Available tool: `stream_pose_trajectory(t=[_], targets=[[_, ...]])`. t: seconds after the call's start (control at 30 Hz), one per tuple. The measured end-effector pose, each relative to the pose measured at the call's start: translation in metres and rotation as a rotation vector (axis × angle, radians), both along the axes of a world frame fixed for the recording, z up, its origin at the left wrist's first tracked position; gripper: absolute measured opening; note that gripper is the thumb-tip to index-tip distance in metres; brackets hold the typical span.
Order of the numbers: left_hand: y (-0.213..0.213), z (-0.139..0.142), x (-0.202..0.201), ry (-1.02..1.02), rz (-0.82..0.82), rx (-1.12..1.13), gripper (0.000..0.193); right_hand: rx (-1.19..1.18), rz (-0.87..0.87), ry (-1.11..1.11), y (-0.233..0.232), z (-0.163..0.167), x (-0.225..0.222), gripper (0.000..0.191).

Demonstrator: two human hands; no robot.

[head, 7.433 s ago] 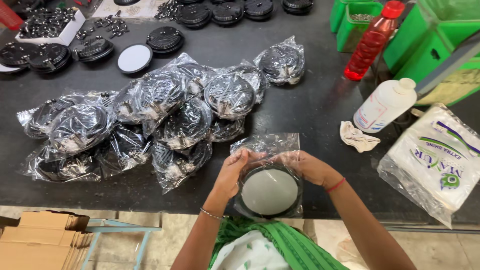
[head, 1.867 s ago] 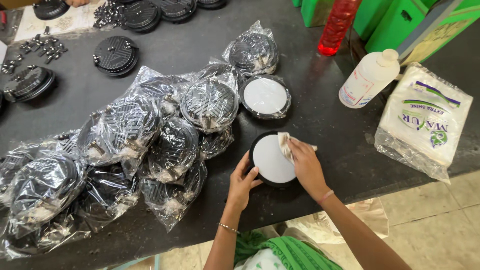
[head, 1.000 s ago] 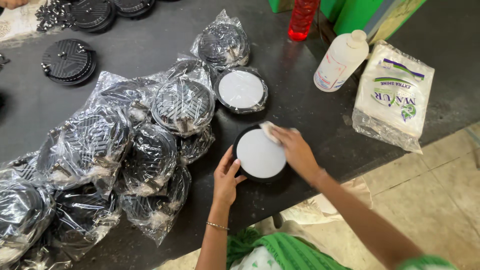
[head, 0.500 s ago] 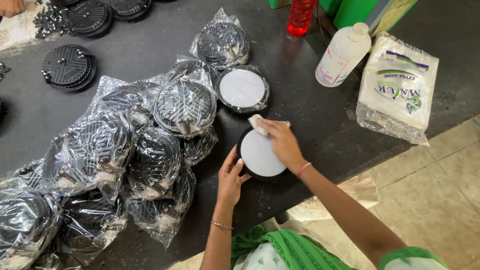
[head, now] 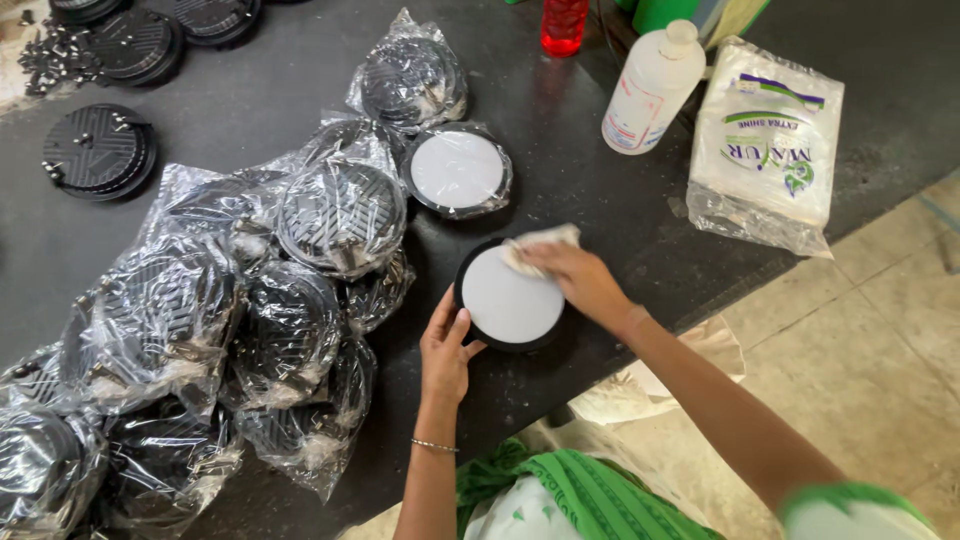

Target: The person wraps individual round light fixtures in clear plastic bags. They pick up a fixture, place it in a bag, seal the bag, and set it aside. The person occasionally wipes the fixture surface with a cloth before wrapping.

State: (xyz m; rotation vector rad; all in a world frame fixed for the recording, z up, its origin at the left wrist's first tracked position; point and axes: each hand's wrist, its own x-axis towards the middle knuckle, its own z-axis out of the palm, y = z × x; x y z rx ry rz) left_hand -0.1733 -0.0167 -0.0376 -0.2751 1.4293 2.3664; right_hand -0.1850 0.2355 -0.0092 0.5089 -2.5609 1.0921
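A round black lamp with a white face [head: 512,297] lies flat on the dark worktop [head: 560,150], close to the worktop's near edge. The left hand [head: 445,345] steadies it at its lower-left rim, fingers curled against the black edge. The right hand [head: 570,275] presses a small crumpled cloth [head: 540,243] onto the lamp's upper-right part, fingers closed over the cloth.

Just above and left of the lamp lies a second white-faced lamp in a clear bag [head: 458,170]. To the lamp's left, a heap of bagged black discs [head: 250,300] crowds in, its nearest bags almost touching the lamp's rim. Up and to the right of the lamp stands a white plastic bottle [head: 650,90], and beside that a white packet of cloths [head: 765,145] lies by the worktop's right edge. A red bottle [head: 563,25] stands farther back.

Bare worktop shows between the lamp and the white bottle, and a narrow strip between the lamp and the near edge. Loose black discs [head: 100,150] sit well to the far left.
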Motion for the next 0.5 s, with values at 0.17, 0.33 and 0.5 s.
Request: stream_pose_trajectory(t=[0.17,0.33,0.5], targets=[[0.000,-0.002,0.001,0.024,0.010,0.010,0.049,-0.012,-0.001,0.017,0.001,-0.004,-0.019,0.047],[0.004,-0.001,0.000,0.023,0.022,0.018,0.048,-0.667,-0.201,-0.417,-0.043,-0.011,0.099,0.039],[-0.001,0.008,0.000,-0.006,-0.041,0.090,0.055,-0.183,0.204,-0.122,-0.073,0.014,0.125,0.054]])
